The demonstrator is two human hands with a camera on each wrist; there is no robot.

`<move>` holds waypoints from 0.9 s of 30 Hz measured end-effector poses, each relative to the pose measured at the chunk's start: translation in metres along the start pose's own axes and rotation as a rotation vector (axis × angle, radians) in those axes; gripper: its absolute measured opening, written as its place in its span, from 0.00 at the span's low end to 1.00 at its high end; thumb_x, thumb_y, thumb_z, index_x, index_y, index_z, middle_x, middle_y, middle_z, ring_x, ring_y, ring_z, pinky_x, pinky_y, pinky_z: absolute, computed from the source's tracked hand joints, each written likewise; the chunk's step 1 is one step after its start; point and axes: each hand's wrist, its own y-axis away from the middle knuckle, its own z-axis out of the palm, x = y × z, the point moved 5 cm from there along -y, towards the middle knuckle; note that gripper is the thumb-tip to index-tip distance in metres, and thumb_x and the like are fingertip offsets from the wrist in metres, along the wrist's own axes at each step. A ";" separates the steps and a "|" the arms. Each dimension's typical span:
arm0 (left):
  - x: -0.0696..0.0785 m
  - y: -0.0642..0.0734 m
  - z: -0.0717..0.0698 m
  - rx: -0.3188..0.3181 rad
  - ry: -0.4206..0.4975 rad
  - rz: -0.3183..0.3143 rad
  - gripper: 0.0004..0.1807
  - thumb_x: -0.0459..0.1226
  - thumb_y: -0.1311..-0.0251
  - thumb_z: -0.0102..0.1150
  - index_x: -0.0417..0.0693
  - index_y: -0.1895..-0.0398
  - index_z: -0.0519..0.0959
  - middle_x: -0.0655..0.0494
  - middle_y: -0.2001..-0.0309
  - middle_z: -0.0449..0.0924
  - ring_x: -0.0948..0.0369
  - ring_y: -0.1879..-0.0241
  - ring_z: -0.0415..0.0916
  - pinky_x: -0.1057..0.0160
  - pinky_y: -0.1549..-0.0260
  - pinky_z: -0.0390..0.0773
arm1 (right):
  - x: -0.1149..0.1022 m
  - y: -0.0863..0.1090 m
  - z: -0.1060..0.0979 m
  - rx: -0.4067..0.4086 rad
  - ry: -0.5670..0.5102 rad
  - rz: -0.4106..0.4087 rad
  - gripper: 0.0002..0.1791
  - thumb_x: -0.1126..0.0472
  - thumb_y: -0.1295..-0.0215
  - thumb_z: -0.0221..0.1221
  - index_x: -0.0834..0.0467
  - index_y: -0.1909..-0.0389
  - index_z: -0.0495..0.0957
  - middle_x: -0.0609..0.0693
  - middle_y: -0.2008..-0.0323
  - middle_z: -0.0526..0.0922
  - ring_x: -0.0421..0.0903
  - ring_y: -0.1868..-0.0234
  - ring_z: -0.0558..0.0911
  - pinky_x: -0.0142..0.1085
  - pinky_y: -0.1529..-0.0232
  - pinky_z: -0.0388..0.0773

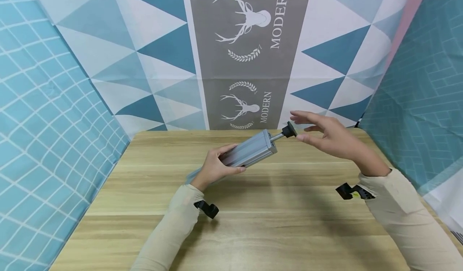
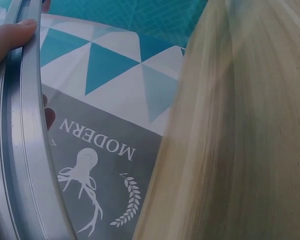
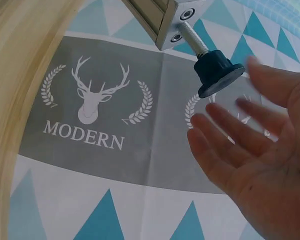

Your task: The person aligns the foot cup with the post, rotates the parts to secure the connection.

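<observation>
My left hand [image 1: 213, 167] grips a silver aluminium profile leg [image 1: 249, 150] around its lower part, thumb on the near side. The leg is held tilted over the table, its far end pointing up and right. From the end plate [image 3: 169, 24] sticks a threaded rod [image 3: 194, 38] that carries a black round levelling foot [image 1: 289, 130]. Beside that foot, my right hand [image 1: 330, 139] has its fingers spread and loosely bent, with nothing in its grasp. In the left wrist view, the grooved side of the leg [image 2: 32, 135] fills the left edge.
The wooden table [image 1: 260, 231] lies beneath both hands. A patterned cloth with deer prints [image 1: 249, 62] hangs behind its far edge. Blue tiled-pattern cloths stand at the left [image 1: 43, 102] and right [image 1: 423, 102]. Each forearm wears a black wrist mount [image 1: 207, 209].
</observation>
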 end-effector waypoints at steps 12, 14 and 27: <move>0.004 0.003 -0.004 0.032 0.021 0.013 0.37 0.37 0.66 0.81 0.51 0.44 0.80 0.53 0.47 0.81 0.58 0.52 0.78 0.60 0.55 0.75 | -0.005 -0.009 0.007 0.099 0.133 -0.122 0.29 0.71 0.45 0.66 0.60 0.40 0.74 0.55 0.53 0.83 0.43 0.64 0.83 0.36 0.62 0.80; 0.003 0.002 -0.002 0.034 0.020 0.021 0.37 0.36 0.66 0.81 0.49 0.44 0.80 0.53 0.47 0.81 0.58 0.52 0.78 0.60 0.55 0.75 | -0.004 -0.010 0.006 0.087 0.136 -0.052 0.23 0.65 0.40 0.64 0.62 0.43 0.76 0.52 0.61 0.84 0.42 0.68 0.81 0.35 0.66 0.79; 0.001 0.000 -0.001 0.020 0.031 0.017 0.36 0.38 0.64 0.80 0.54 0.44 0.80 0.55 0.47 0.81 0.59 0.53 0.78 0.60 0.55 0.75 | -0.003 -0.008 0.005 -0.025 0.027 -0.055 0.31 0.68 0.37 0.61 0.56 0.32 0.66 0.58 0.38 0.73 0.53 0.49 0.81 0.50 0.51 0.76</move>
